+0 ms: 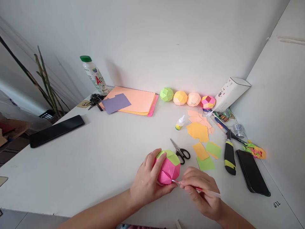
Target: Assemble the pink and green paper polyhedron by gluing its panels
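My left hand (149,176) is wrapped round a faceted paper ball (168,168), pink below with light green facets on top. Between the fingers of my right hand (202,190) is a thin pen refill (209,192), its clear tube partly red. The refill's metal tip meets the lower pink side of the ball at a seam between facets. Just behind the ball lie small scissors (180,151) with black handles. The far side of the ball is hidden by my left fingers.
Paper scraps (200,130) lie right of a glue bottle (179,123). Several finished paper balls (180,98) line the wall. At right are a utility knife (229,156) and a phone (253,172). Coloured sheets (138,97), a white bottle (95,76) and a black slab (57,131) are left.
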The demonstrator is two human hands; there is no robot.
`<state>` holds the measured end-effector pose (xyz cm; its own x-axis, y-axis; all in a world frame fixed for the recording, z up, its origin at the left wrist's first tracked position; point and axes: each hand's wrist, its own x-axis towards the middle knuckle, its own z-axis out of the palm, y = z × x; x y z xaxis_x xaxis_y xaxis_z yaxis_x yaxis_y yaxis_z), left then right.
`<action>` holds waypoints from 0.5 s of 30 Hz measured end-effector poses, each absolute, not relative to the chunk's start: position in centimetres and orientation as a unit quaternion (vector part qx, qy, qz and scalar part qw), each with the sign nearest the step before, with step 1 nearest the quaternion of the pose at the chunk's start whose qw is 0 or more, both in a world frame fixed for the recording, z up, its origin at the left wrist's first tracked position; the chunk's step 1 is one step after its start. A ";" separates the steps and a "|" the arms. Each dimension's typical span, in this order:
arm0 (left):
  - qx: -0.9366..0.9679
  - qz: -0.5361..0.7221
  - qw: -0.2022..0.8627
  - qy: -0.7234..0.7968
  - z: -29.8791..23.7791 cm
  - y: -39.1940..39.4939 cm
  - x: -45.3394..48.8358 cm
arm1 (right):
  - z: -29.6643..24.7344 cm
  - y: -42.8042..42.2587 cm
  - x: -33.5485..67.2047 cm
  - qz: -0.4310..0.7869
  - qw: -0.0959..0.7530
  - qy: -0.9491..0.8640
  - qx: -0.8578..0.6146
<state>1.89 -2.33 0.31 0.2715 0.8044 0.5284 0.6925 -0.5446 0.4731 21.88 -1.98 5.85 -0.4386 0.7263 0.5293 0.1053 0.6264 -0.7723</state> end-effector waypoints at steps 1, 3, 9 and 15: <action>0.795 0.375 0.072 0.471 0.3 -2.3 1.9 | 5.8 -2.1 21.9 0.334 0.458 -0.779 -0.268; 0.795 0.373 0.091 0.469 0.3 -2.3 1.8 | 5.4 -2.3 22.1 0.317 0.472 -0.774 -0.279; 0.774 0.392 0.182 0.462 0.1 -2.4 1.8 | 2.9 -3.0 21.2 0.293 0.425 -0.758 -0.399; 0.785 0.349 0.207 0.467 -0.3 -2.8 2.3 | 1.8 -2.9 20.3 0.350 0.360 -0.740 -0.448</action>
<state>2.31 -2.75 -0.29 0.3191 0.8786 0.3553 0.5891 -0.4775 0.6518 20.26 -2.86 1.81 -0.3397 0.9145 0.2199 0.4106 0.3546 -0.8400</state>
